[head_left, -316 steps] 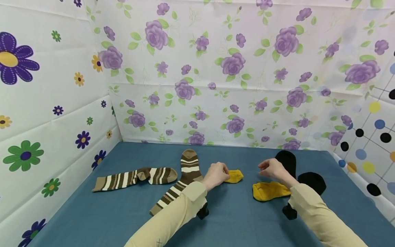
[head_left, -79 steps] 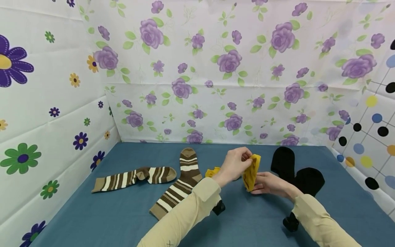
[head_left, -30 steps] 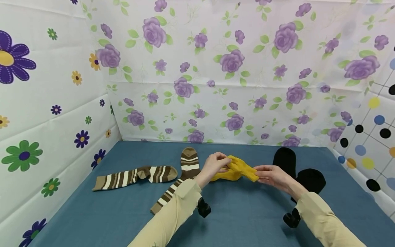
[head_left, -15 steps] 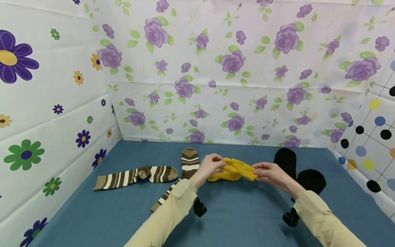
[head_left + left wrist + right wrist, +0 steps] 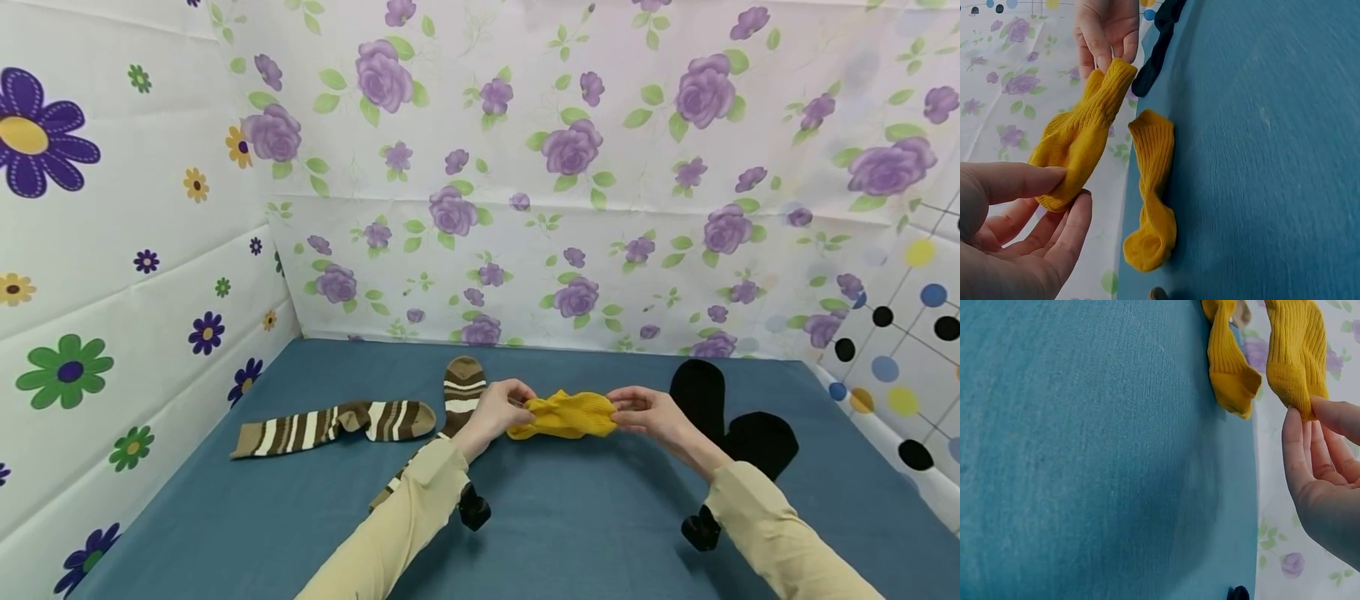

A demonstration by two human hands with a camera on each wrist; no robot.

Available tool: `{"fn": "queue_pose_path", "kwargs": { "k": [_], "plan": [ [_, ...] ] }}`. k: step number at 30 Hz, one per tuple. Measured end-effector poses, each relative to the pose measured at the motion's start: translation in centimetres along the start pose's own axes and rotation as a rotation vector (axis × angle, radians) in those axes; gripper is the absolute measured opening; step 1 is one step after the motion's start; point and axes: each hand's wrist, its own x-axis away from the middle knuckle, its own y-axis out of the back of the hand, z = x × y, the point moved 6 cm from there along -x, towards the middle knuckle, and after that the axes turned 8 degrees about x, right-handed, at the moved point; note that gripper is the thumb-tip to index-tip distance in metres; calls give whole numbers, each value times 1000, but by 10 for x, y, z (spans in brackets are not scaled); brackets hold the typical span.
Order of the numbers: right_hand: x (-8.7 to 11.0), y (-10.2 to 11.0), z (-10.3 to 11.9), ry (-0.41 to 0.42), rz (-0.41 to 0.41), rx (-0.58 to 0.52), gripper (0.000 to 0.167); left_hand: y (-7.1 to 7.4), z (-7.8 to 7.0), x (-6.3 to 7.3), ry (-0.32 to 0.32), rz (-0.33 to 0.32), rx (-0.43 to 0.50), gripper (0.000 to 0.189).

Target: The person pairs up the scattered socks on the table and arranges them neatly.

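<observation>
A yellow ribbed sock point(image 5: 577, 410) is stretched between my two hands, raised over the table. My left hand point(image 5: 497, 414) pinches its rounded foot end between thumb and fingers. At the ribbed cuff, my right hand point(image 5: 654, 418) pinches the other end, also seen in the right wrist view beside the held sock point(image 5: 1300, 356). A second yellow sock point(image 5: 1155, 187) lies on the cloth below; in the head view the held one largely covers it. A brown-and-white striped sock point(image 5: 462, 387) lies behind my left hand and forearm, partly hidden.
Another striped sock point(image 5: 330, 427) lies flat at the left. Two black socks point(image 5: 697, 396) rest at the right, partly behind my right hand. The blue cloth point(image 5: 570, 525) runs back to a flowered sheet wall point(image 5: 510, 250), with patterned walls at both sides.
The yellow sock that lay at the right was picked up and brought left over the other yellow sock. In the last second, both hands lowered it slightly and levelled it.
</observation>
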Motion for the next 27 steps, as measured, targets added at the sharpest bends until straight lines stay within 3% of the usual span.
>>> {"fn": "queue_pose_path", "kwargs": {
  "k": [15,27],
  "plan": [
    [-16,-10,11,27,-26,83,37,17,7,-3,12,-56,-47,18],
    [-24,-17,11,16,-67,130,31,21,18,-1,29,-77,-79,13]
  ]
}}
